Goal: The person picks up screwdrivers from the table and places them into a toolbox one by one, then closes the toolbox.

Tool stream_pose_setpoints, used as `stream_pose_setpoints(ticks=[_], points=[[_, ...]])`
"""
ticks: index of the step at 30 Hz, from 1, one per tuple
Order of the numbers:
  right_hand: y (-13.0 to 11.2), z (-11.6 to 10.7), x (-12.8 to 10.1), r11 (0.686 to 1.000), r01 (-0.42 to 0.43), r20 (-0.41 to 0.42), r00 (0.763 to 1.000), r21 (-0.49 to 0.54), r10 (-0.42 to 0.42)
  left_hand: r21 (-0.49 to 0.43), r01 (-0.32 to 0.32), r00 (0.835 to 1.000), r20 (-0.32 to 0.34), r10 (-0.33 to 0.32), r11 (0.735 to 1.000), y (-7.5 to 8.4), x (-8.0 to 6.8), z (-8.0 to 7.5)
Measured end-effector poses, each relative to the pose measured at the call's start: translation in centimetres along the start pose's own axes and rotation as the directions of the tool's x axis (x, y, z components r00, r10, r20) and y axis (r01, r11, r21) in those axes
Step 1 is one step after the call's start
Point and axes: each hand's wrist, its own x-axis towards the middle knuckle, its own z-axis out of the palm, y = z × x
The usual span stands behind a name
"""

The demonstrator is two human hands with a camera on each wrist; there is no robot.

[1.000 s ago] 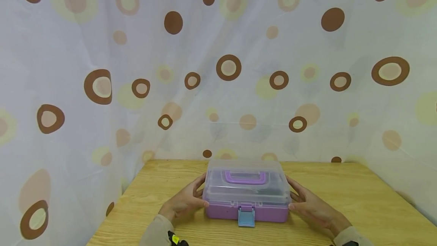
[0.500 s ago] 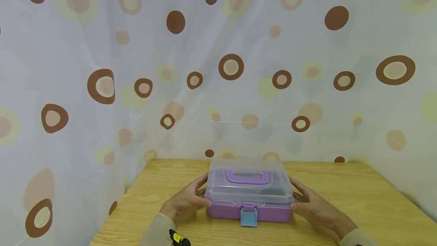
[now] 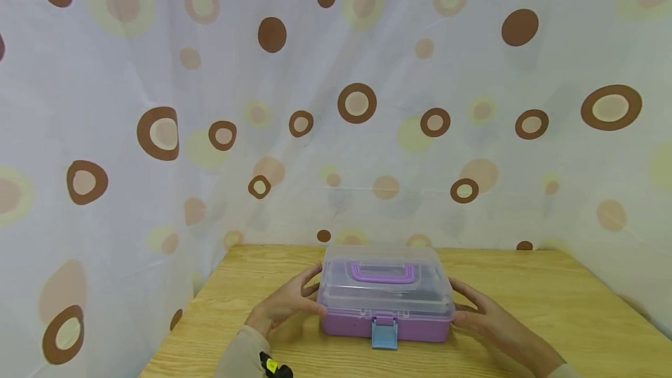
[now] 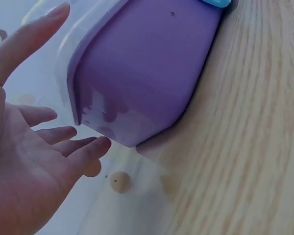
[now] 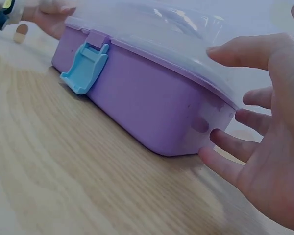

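A storage box with a purple base [image 3: 352, 325] and a clear lid [image 3: 385, 295] sits on the wooden table. On the lid lies a purple carrying handle [image 3: 383, 278]. The light-blue latch [image 3: 385, 336] at the front hangs down, unhooked. My left hand [image 3: 287, 305] is at the box's left end, thumb by the front corner, fingers relaxed and spread in the left wrist view. At the right end is my right hand [image 3: 488, 318], its fingers also loosely extended. In the right wrist view the fingertips [image 5: 206, 152] come close to the purple end wall. Neither hand grips the box.
The wooden table [image 3: 525, 290] reaches back to a white curtain [image 3: 388, 150] with brown, peach and yellow circles. The curtain also hangs along the left and right sides. A black strap with a yellow mark [image 3: 271, 364] is on the left wrist.
The right hand and forearm have shifted slightly right and outward at the box's end. The whole head view has drifted a little, so everything appears moved right. The box stays put.
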Motion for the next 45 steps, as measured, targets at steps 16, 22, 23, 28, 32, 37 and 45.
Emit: stream_pose_setpoints(ticks=[16, 22, 23, 28, 32, 37, 45], points=[[1.6, 0.7, -2.6, 0.992, -0.079, 0.039, 0.996, 0.098, 0.075, 0.343, -0.095, 0.978, -0.143, 0.151, 0.935, 4.6, -0.4, 1.4], [2.4, 1.3, -2.1, 0.994, -0.084, 0.151, 0.986, 0.070, 0.073, 0.603, -0.136, 0.954, -0.134, 0.268, 0.786, 5.7, 0.3, 3.1], [2.3, 1.6, -1.9, 0.995, -0.087, 0.151, 0.985, 0.038, 0.080, 0.638, -0.142, 0.951, -0.124, 0.283, 0.756, 5.8, 0.5, 3.5], [2.9, 2.8, -0.8, 0.991, -0.135, 0.143, 0.980, -0.016, 0.136, 0.774, -0.191, 0.940, -0.032, 0.339, 0.604, 6.1, 1.1, 5.1], [2.2, 4.3, 0.2, 0.988, -0.147, 0.136, 0.979, -0.042, 0.151, 0.845, -0.206, 0.935, 0.021, 0.355, 0.493, 6.1, 1.5, 6.2], [1.8, 6.1, 1.4, 0.988, -0.147, 0.125, 0.980, -0.057, 0.153, 0.900, -0.225, 0.928, 0.082, 0.363, 0.374, 5.8, 1.7, 7.1], [1.5, 7.4, 3.1, 0.973, -0.058, 0.168, 0.981, -0.223, 0.098, 0.959, -0.185, 0.940, 0.109, 0.324, 0.215, 4.8, 1.7, 7.0]])
